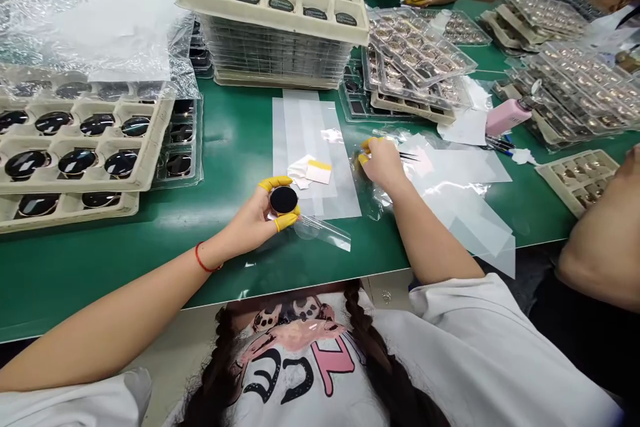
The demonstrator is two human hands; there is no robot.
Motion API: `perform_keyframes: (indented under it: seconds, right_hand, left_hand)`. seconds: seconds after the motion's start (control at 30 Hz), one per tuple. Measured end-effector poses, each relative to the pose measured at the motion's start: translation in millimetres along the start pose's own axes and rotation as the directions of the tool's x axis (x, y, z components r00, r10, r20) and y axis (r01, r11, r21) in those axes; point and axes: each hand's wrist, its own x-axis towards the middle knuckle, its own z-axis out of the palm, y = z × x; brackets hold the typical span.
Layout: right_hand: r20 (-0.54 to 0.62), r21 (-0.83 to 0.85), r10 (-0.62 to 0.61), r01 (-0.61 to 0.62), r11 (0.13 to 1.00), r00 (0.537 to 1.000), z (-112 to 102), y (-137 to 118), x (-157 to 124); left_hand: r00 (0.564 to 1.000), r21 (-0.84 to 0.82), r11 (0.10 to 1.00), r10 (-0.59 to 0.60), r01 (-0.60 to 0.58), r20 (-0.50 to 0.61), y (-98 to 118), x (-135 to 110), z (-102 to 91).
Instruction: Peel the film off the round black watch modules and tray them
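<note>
Fingers (287,221) of the left hand (256,215), parted, grip 1 round black disc (283,199).

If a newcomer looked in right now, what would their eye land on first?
Probably the tall stack of trays at the top centre, on the green table. Next might come the black disc held in the left hand, near the table's closer edge. The pink bottle also stands out, farther right than the right hand.
</note>
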Motion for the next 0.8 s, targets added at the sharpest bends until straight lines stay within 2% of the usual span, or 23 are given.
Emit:
perform_keyframes:
  seconds: [0.07, 0.13, 0.23, 0.3, 0.37, 0.43, 0.47, 0.53, 0.6, 0.63, 0.7, 0.8]
  right_hand:
    - [0.009, -0.022, -0.095, 0.096, 0.995, 0.995, 10, -14, -4]
    - [0.094, 0.002, -0.261, 0.262, 0.965, 0.961, 27, -39, -13]
    - [0.268, 0.002, -0.415, 0.430, 0.903, 0.869, 53, -69, -21]
    - [0.315, -0.011, -0.424, 0.450, 0.893, 0.849, 60, -75, -22]
    - [0.248, 0.057, -0.446, 0.447, 0.893, 0.860, 56, -75, -25]
    - [0.108, 0.169, -0.516, 0.496, 0.852, 0.850, 44, -75, -35]
    - [0.040, 0.205, -0.570, 0.552, 0.808, 0.820, 38, -76, -42]
    - [-0.027, 0.224, -0.695, 0.682, 0.696, 0.718, 32, -81, -59]
    - [-0.013, 0.216, -0.777, 0.761, 0.612, 0.629, 36, -88, -73]
    - [0.007, 0.213, -0.793, 0.774, 0.597, 0.609, 41, -91, -76]
    - [0.032, 0.208, -0.781, 0.760, 0.616, 0.624, 52, -94, -75]
    - [0.012, 0.210, -0.727, 0.709, 0.673, 0.686, 58, -91, -64]
  left_hand:
    - [0.998, -0.010, 1.000, 0.005, -0.005, 0.062, 0, -3, 1.3]
    - [0.997, -0.020, 1.000, 0.007, -0.006, 0.078, -1, -4, 2.7]
    - [1.000, -0.002, 1.000, 0.016, -0.016, -0.003, -2, -4, 3.1]
    - [0.997, 0.014, 1.000, 0.006, -0.005, -0.075, -2, -2, 2.2]
    - [0.992, -0.008, 1.000, -0.019, 0.018, -0.122, 0, -1, 0.9]
    - [0.990, -0.053, 0.998, -0.035, 0.027, -0.138, 1, 1, -0.7]
    - [0.989, -0.064, 0.998, -0.033, 0.024, -0.142, 1, 1, -1.6]
    - [0.989, -0.042, 0.999, -0.016, 0.010, -0.144, 0, 2, -3.3]
    - [0.990, 0.046, 0.999, 0.001, 0.005, -0.140, -2, 1, -4.5]
    - [0.990, 0.098, 0.995, 0.009, 0.005, -0.143, -3, 1, -4.7]
    - [0.987, 0.151, 0.989, 0.028, -0.004, -0.159, -5, 1, -3.9]
    - [0.983, 0.072, 0.997, 0.039, -0.027, -0.178, -5, 0, -0.9]
